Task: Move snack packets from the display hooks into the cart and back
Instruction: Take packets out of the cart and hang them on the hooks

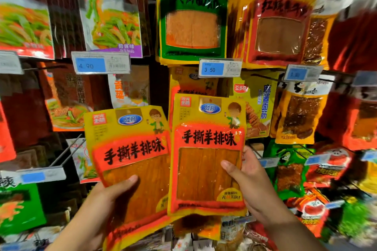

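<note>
I hold up two matching yellow-and-orange snack packets in front of the display. My left hand [104, 199] grips the left packet [130, 149] by its lower left edge, thumb across its front; this packet tilts to the left. My right hand [246, 181] grips the right packet [208, 144] by its lower right edge, thumb on the clear window. The right packet stands upright and overlaps the left one's right edge. Behind them, more packets of the same kind [189, 83] hang on a hook. No cart is in view.
Rows of snack packets hang on hooks all around: green-framed ones [191, 16] above, red-framed ones [279, 26] at upper right. Price tags [220, 68] [101, 64] stick out on hook ends. A bare metal hook [65, 153] juts out at the left.
</note>
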Demonstrator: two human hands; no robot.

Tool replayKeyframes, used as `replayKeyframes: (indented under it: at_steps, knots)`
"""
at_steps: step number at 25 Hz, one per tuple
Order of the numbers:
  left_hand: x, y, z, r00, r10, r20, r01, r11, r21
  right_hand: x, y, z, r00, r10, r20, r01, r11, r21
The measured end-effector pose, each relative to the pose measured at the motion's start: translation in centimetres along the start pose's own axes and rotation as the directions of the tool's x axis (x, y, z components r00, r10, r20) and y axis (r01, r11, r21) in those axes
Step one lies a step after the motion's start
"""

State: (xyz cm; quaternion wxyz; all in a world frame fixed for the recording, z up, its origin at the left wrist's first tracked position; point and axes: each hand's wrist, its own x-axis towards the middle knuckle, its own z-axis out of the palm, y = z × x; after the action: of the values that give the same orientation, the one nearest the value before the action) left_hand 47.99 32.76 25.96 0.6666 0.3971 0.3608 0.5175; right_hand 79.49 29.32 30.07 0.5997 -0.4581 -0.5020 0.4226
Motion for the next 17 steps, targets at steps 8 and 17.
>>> replayKeyframes:
  at_steps: [8, 17]
  knots:
    - [3.1, -0.6, -3.6, 0.986, 0.023, -0.167, -0.009, 0.996, 0.085, 5.9, -1.2, -1.3, 0.988, -0.142, 0.052, 0.144, 0.989, -0.023]
    - [3.6, 0.2, -2.6, 0.985, 0.078, -0.156, -0.067, 0.995, 0.075, 7.3, 0.3, -2.1, 0.973, -0.228, 0.030, 0.228, 0.974, 0.003]
